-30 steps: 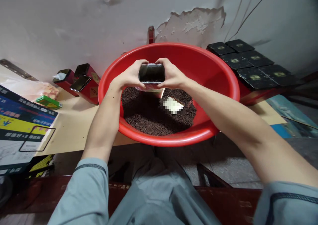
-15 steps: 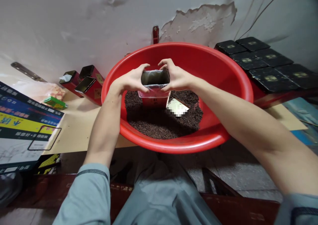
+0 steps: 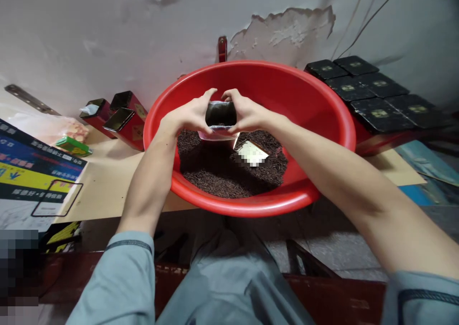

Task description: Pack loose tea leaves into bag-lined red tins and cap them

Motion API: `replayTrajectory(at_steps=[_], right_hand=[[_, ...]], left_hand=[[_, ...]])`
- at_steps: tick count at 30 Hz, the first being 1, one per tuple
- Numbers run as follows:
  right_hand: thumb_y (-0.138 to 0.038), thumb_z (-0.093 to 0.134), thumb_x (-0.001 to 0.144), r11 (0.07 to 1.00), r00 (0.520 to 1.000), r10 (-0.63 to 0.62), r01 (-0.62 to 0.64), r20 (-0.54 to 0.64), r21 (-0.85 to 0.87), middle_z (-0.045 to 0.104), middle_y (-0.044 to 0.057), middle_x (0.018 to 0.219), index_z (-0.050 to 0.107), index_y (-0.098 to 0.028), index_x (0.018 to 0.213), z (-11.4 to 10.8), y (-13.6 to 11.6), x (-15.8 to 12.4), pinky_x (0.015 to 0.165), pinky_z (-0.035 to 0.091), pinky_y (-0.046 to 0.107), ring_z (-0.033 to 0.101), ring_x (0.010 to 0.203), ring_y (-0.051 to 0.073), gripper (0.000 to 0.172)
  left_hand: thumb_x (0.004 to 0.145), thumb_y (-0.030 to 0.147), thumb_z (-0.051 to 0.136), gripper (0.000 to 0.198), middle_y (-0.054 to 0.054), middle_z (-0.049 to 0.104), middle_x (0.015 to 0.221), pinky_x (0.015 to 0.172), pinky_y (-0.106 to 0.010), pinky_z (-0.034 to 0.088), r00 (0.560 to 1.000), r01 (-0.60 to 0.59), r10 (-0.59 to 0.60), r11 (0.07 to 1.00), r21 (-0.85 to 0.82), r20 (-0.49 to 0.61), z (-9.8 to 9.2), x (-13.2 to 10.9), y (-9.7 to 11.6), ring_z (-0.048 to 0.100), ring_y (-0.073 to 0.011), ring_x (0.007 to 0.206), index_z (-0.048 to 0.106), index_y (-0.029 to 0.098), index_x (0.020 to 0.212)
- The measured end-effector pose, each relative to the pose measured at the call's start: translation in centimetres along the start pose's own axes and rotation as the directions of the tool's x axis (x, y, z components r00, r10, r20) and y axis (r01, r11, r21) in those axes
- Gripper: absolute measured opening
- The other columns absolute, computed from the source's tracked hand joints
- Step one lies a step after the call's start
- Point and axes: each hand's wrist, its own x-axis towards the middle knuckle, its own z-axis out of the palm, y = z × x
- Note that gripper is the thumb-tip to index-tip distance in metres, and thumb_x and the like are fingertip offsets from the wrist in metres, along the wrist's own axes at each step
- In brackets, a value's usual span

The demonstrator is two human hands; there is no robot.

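Note:
My left hand [image 3: 191, 117] and my right hand [image 3: 251, 115] grip opposite sides of a red tin [image 3: 219, 136] at its mouth. A plastic bag lines the tin and is folded over its rim. Inside the opening it is dark, with some dark bits low down. The tin is over dark, dry loose leaves [image 3: 224, 184], which look like tea, in a large red basin [image 3: 251, 209]. Just right of the tin, a pale, partly blurred card or scoop-like piece [image 3: 253, 153] rests on the leaves. The tin's lower part is mostly in shadow.
Several black-lidded red tins [image 3: 380, 114] stand at the right. Other open red tins [image 3: 124, 124] are left of the basin, near a green box [image 3: 73, 146] and a printed carton [image 3: 32, 172]. A peeling wall [image 3: 283, 30] is behind.
The tin has tipped so its mouth faces me more, and its red front is now largely out of sight. Both hands keep hold of it. The view has shifted slightly.

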Motion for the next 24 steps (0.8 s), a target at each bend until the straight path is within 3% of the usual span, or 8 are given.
replayTrajectory(at_steps=[4,6,10,12,14,16,19,24], right_hand=[[-0.035,0.092,0.052,0.997,1.0,-0.018,0.018,0.0,0.08,0.058,0.015,0.132,0.041,-0.02,0.134,1.6,1.5,0.0,0.11,0.047,0.056,0.06,0.123,0.036,0.098],[-0.035,0.094,0.051,0.989,1.0,0.001,-0.002,0.004,0.15,0.056,0.017,0.138,0.037,-0.019,0.141,2.6,2.4,-0.4,0.114,0.044,0.056,0.057,0.13,0.037,0.108],[-0.043,0.097,0.051,0.931,0.991,0.123,-0.132,0.05,0.34,0.045,0.024,0.153,0.01,-0.017,0.162,3.9,3.6,-1.7,0.121,0.036,0.058,0.05,0.143,0.039,0.143],[-0.046,0.097,0.052,0.897,0.98,0.176,-0.198,0.093,0.395,0.041,0.027,0.158,0.001,-0.016,0.165,4.3,4.1,-2.4,0.123,0.035,0.058,0.046,0.147,0.039,0.151],[-0.046,0.097,0.05,0.887,0.976,0.184,-0.216,0.118,0.409,0.039,0.026,0.16,0.007,-0.014,0.165,4.8,4.6,-3.2,0.125,0.034,0.055,0.042,0.15,0.04,0.15],[-0.047,0.096,0.048,0.897,0.981,0.165,-0.191,0.098,0.399,0.042,0.025,0.159,0.022,-0.012,0.16,5.4,5.0,-3.8,0.126,0.032,0.054,0.042,0.15,0.04,0.139],[-0.048,0.094,0.051,0.924,0.992,0.122,-0.123,0.026,0.361,0.053,0.022,0.151,0.037,-0.014,0.151,5.8,5.0,-3.7,0.124,0.036,0.056,0.05,0.142,0.039,0.121],[-0.046,0.096,0.054,0.961,0.989,-0.02,0.059,-0.143,0.271,0.058,0.018,0.147,0.039,-0.019,0.151,5.0,4.2,-2.6,0.117,0.044,0.055,0.057,0.136,0.038,0.116]], left_hand=[[0.055,0.041,0.094,0.142,-0.025,0.052,0.155,0.118,-0.05,0.043,0.998,0.059,-0.059,0.998,-0.029,0.032,0.9,0.5,-0.9,0.056,-0.0451,0.14,0.011,0.012,0.167],[0.054,0.042,0.094,0.144,-0.026,0.046,0.161,0.121,-0.048,0.04,0.996,0.051,-0.047,0.997,-0.053,0.076,1.4,0.7,-1.4,0.051,-0.0444,0.145,0.011,0.011,0.168],[0.052,0.043,0.095,0.15,-0.026,0.032,0.17,0.126,-0.046,0.032,0.994,0.026,-0.014,0.994,-0.105,0.112,2.4,0.0,-2.5,0.038,-0.0427,0.155,0.005,0.011,0.169],[0.055,0.043,0.094,0.15,-0.026,0.032,0.169,0.127,-0.048,0.03,0.996,0.038,-0.023,0.984,-0.173,0.087,3.1,-0.7,-3.1,0.037,-0.0416,0.156,0.001,0.011,0.169],[0.058,0.043,0.092,0.144,-0.025,0.036,0.167,0.127,-0.05,0.03,0.998,0.05,-0.039,0.967,-0.25,0.051,3.9,-1.5,-3.5,0.04,-0.0405,0.154,0.005,0.012,0.168],[0.057,0.041,0.092,0.133,-0.024,0.044,0.161,0.125,-0.051,0.033,0.998,0.065,-0.06,0.957,-0.281,0.027,4.5,-2.2,-3.7,0.046,-0.0403,0.149,0.019,0.012,0.164],[0.052,0.037,0.092,0.117,-0.023,0.058,0.147,0.12,-0.051,0.042,0.995,0.088,-0.096,0.966,-0.244,-0.021,4.5,-3.0,-3.5,0.058,-0.0402,0.136,0.038,0.008,0.152],[0.054,0.036,0.088,0.111,-0.019,0.062,0.141,0.116,-0.051,0.047,0.965,-0.026,-0.037,0.972,-0.235,-0.259,3.5,-3.5,-3.1,0.062,-0.0372,0.13,0.039,0.01,0.15]])
